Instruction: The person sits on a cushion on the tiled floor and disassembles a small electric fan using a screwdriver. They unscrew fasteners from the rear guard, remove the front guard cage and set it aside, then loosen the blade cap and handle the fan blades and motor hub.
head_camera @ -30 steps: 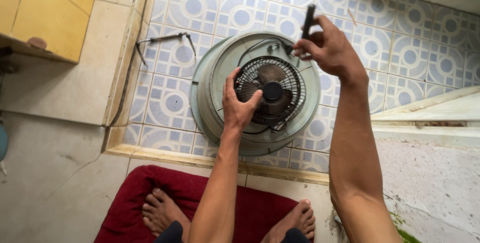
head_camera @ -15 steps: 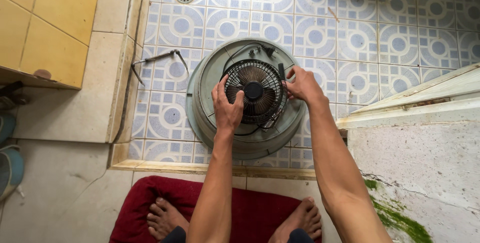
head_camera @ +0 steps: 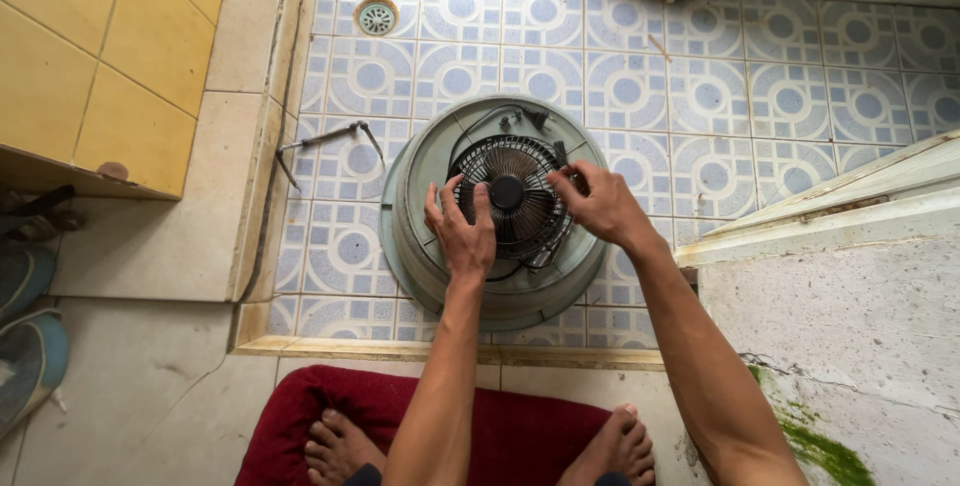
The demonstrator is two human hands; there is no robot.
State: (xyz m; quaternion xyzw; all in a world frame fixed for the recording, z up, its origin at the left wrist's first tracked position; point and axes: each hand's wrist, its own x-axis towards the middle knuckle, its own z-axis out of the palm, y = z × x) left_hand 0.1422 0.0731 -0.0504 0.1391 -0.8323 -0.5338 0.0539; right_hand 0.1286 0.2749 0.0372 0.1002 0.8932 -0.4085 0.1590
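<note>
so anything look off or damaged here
Yes: a fan lies flat on wet-room tiles, both hands on its grille. Pliers lie open beside it, and the wall at right is cracked with green growth.

My single head-mounted camera looks almost straight down from standing height, taking in the patterned tile floor (head_camera: 700, 96), both my forearms and my feet at the bottom edge.

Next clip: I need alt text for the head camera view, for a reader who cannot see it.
Seen from above, a left hand and a right hand rest on the dark wire grille of a round grey-green fan housing lying on a patterned tile floor. Pliers lie left of it; bare feet stand on a red mat.
</note>
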